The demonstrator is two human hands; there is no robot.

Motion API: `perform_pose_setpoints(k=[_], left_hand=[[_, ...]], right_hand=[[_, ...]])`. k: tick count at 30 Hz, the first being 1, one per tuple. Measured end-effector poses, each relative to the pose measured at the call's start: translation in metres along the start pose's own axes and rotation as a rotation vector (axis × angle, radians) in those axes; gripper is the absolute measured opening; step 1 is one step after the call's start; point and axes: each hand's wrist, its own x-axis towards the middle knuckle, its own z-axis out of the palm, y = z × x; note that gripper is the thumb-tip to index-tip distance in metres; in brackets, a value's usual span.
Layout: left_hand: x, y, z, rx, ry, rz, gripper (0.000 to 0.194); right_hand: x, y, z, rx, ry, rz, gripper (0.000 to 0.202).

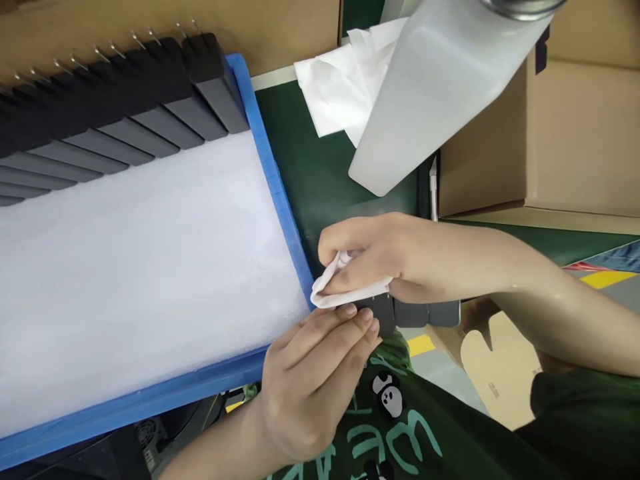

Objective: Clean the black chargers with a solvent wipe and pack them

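Head view | your right hand [380, 257] presses a white cloth [333, 288] onto a grey block [415, 313] beside the blue tray [280, 193] | left hand [310, 380] pinches the block's end | wiping step; next, turn the block.

We see a small crumpled white wiping cloth [336, 288] pressed flat against the top of a dark grey rectangular block [407, 313]. The block lies lengthwise just past the blue tray's corner, mostly hidden, with only its grey side showing.
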Motion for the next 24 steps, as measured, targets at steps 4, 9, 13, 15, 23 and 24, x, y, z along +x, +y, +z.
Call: perform_pose_setpoints(k=[4, 9, 13, 15, 23, 24], left_hand=[[0.002, 0.002, -0.002, 0.029, -0.041, -0.002, 0.017], [0.006, 0.002, -0.008, 0.031, -0.088, -0.026, 0.014], [0.008, 0.002, -0.008, 0.038, -0.091, -0.031, 0.012], [0.007, 0.001, -0.006, 0.048, -0.069, -0.036, 0.011], [0.004, 0.001, -0.001, 0.044, -0.007, -0.037, 0.011], [0.004, 0.001, -0.001, 0.046, -0.014, -0.041, 0.01]], right_hand=[[-0.01, 0.005, -0.005, -0.038, -0.043, 0.009, 0.031], [-0.026, 0.006, -0.007, -0.152, -0.06, 0.001, 0.032], [-0.026, 0.007, -0.005, -0.176, -0.089, -0.021, 0.026], [-0.027, 0.008, -0.005, -0.137, -0.065, -0.011, 0.03], [-0.028, 0.006, -0.002, -0.15, 0.147, -0.012, 0.04], [-0.03, 0.003, -0.001, -0.162, 0.166, 0.008, 0.039]])
